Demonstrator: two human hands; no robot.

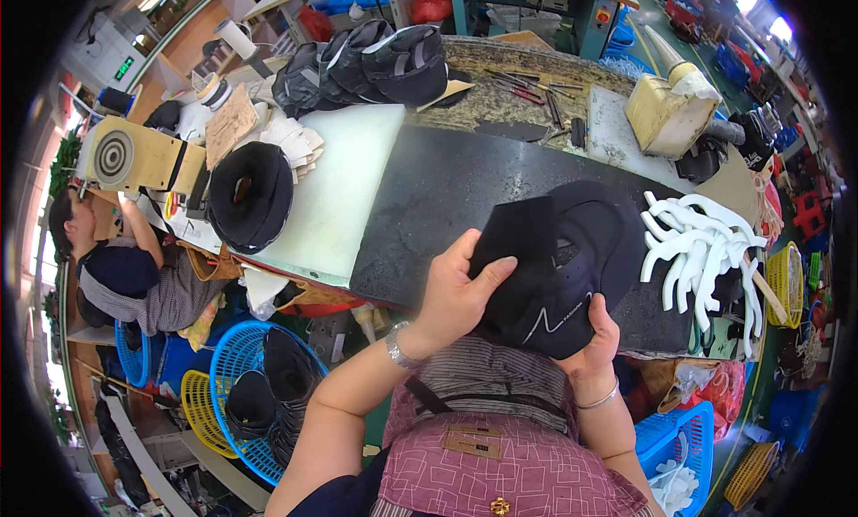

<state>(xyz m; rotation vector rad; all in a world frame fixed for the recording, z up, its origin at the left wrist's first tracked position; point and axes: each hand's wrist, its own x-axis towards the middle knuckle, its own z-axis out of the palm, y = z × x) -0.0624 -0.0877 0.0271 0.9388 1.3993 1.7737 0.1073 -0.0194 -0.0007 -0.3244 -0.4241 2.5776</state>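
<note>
A black cap (pixel 563 289) with a thin white zigzag line on its side is held between my two hands over the black mat (pixel 420 222). My left hand (pixel 466 289) grips its left edge, thumb on top and the other fingers mostly hidden beneath. At the lower right edge, my right hand (pixel 594 340) holds the cap with the thumb raised along its side. The broad curved black part (pixel 617 235) beyond the cap looks like its brim, above the mat. White bent foam-like strips (pixel 702 258) lie piled right of my right hand.
Dark caps (pixel 384 66) are stacked at the back, and a round black piece (pixel 252 195) sits left. Pens and tools (pixel 545 92) lie behind the mat, beside a yellowish block (pixel 666 115). Blue baskets (pixel 223 365) stand below. A person (pixel 134 267) works at the left.
</note>
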